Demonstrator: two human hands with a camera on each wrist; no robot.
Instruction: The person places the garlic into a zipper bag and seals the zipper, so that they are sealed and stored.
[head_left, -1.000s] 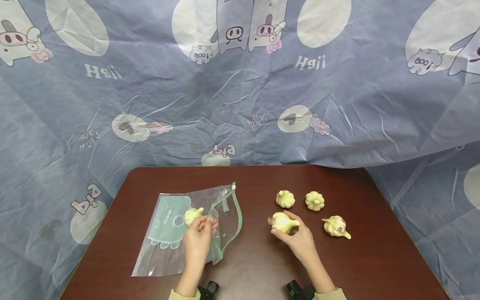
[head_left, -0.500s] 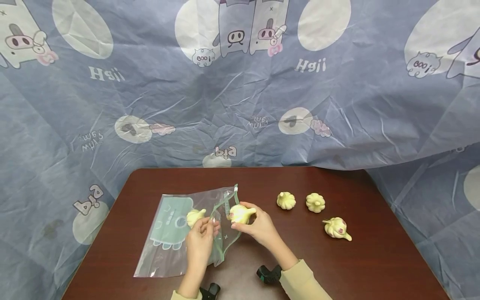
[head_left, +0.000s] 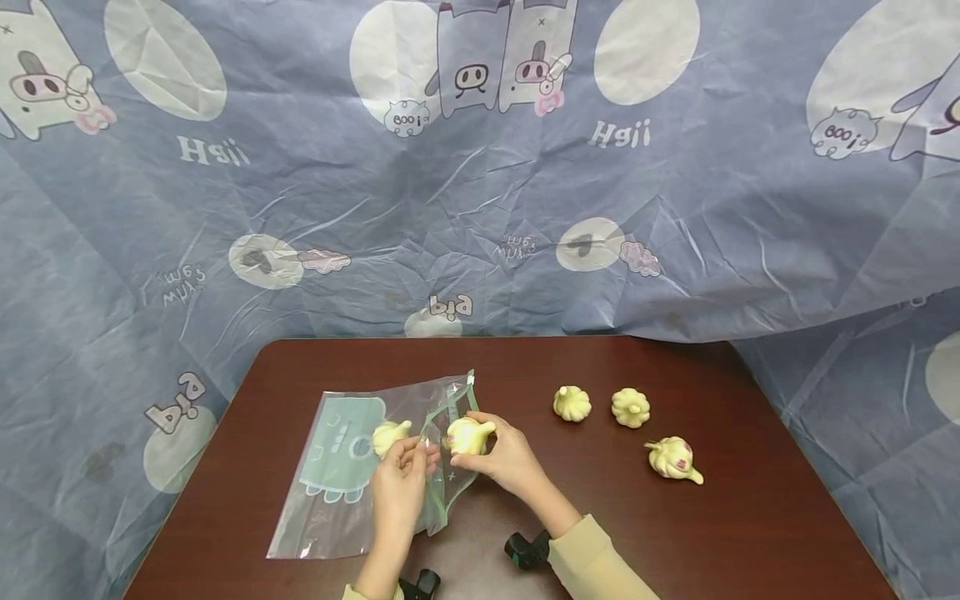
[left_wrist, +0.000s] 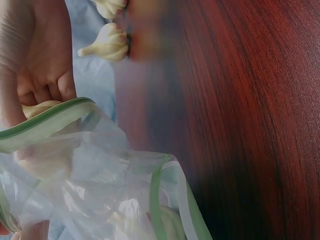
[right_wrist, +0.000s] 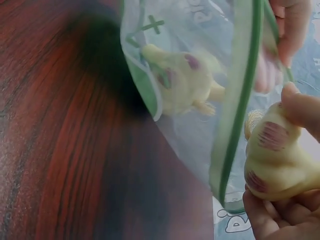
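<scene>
A clear zip bag [head_left: 300, 529] with green edging and a teal printed figure lies on the left of the table. One garlic bulb [head_left: 388, 435] is inside it, seen through the plastic in the right wrist view. My left hand [head_left: 400, 483] pinches the bag's edge at its mouth, which stands parted. A second garlic bulb [right_wrist: 272, 150] with purplish patches is gripped between thumb and fingers of my right hand [head_left: 510, 462], its root end towards the bag. In the head view that bulb overlaps the opening; the left wrist view shows it partly behind the green-edged film [left_wrist: 60, 120].
To the right on the brown table [head_left: 570, 517] lie three more garlic bulbs: two at the back, one bulb [head_left: 572, 403] beside another bulb [head_left: 630, 407], and a third bulb [head_left: 674, 459] nearer. A patterned blue cloth [head_left: 480, 192] hangs behind.
My right hand has carried its garlic bulb leftward from the table's middle to the bag's mouth, slowing in the last half second. My left hand keeps its pinch on the bag in nearly the same place.
</scene>
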